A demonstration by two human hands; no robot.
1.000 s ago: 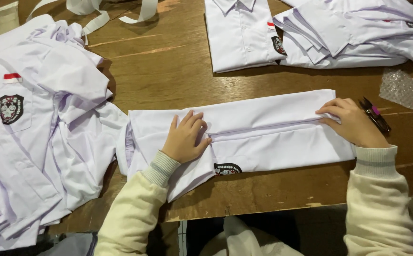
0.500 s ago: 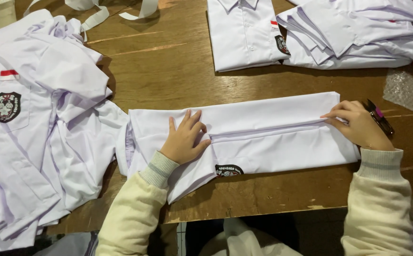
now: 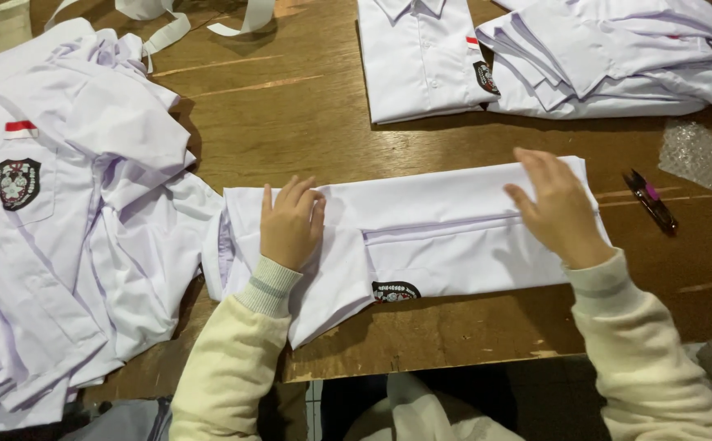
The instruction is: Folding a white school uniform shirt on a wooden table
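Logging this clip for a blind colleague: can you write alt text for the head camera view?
Two hands press flat on a white shirt folded into a long strip on a wooden table: the left hand near its left end, the right hand near its right end. A heap of white shirts lies left, folded shirts above, small snips right.

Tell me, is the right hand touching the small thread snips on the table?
Apart. The head view shows the right hand lying flat on the folded white shirt, while the thread snips lie to its right with bare wooden table between them.
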